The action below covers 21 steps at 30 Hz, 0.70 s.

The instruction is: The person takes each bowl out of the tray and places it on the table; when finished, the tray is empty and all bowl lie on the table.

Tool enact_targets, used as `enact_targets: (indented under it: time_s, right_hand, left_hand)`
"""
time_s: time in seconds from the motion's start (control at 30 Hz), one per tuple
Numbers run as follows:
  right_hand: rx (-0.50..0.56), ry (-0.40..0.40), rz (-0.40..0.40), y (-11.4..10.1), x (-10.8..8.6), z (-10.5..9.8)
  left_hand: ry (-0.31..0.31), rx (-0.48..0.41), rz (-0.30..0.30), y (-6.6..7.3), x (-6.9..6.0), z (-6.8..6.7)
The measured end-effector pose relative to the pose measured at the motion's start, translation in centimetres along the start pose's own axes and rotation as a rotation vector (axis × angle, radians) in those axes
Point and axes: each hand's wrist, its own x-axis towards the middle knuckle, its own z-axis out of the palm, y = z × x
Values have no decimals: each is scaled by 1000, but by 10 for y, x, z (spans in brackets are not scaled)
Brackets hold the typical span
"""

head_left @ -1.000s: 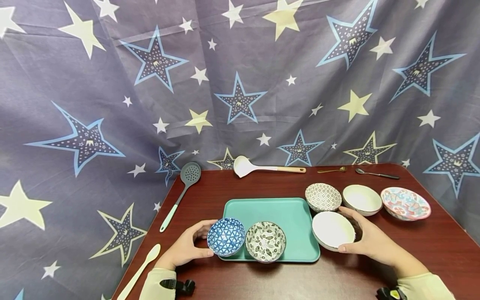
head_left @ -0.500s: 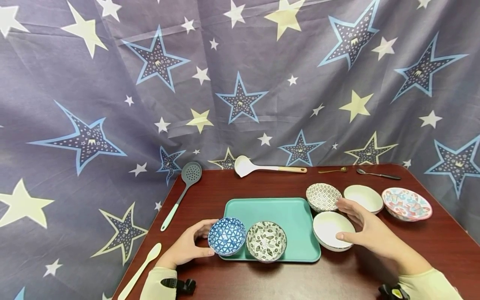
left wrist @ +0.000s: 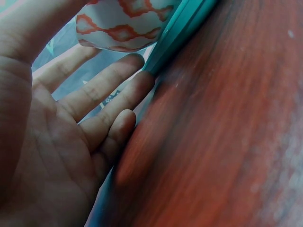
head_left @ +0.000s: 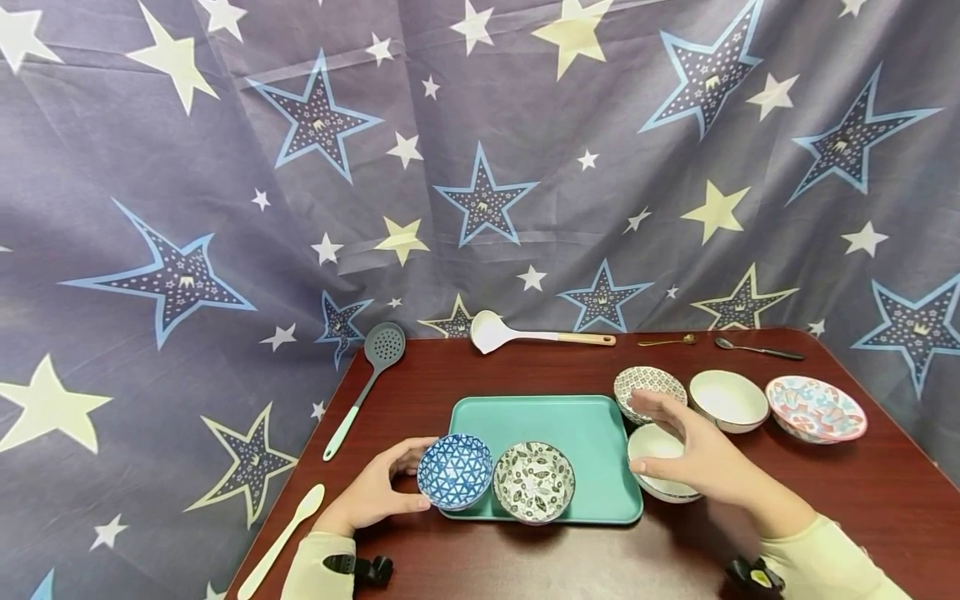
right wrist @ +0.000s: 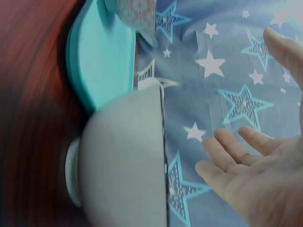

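Observation:
In the head view a blue-and-white triangle-patterned bowl (head_left: 455, 472) stands at the tray's left, its outside orange-patterned in the left wrist view. My left hand (head_left: 384, 489) spreads loosely around its left side, thumb in front and fingers behind, tips at or near the bowl. Beside that bowl sits a leaf-patterned bowl (head_left: 533, 482) on the teal tray (head_left: 592, 433). My right hand (head_left: 701, 454) hovers above a white bowl (head_left: 660, 446) at the tray's right edge, hiding part of it. Its fingers (right wrist: 236, 153) are loosely extended, apart from the white bowl's rim in the right wrist view.
Behind the right hand stand a brown-patterned bowl (head_left: 637, 387), a cream bowl (head_left: 727, 400) and a colourful bowl (head_left: 816, 408). A skimmer (head_left: 385, 346) and a cream spoon (head_left: 285, 533) lie left. A ladle (head_left: 495, 332) and two small spoons lie along the back by the curtain.
My right hand has lifted off the white bowl's right side and moved left over it. The left hand stays beside the blue bowl, and the bowls remain in place.

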Motion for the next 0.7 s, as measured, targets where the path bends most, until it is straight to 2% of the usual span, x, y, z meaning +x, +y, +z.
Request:
enact_targets:
  time_s: [0.27,0.5,0.7]
  right_hand:
    - [-6,-46,42,-12,10,28]
    - [63,-108,72,-12,14,51]
    - [99,-144,91,-10,18,71]
  left_hand:
    - [8,12,-25,1,0,1]
    - [7,13,2,1,-1,1]
    - [2,6,-15,-3,0,0]
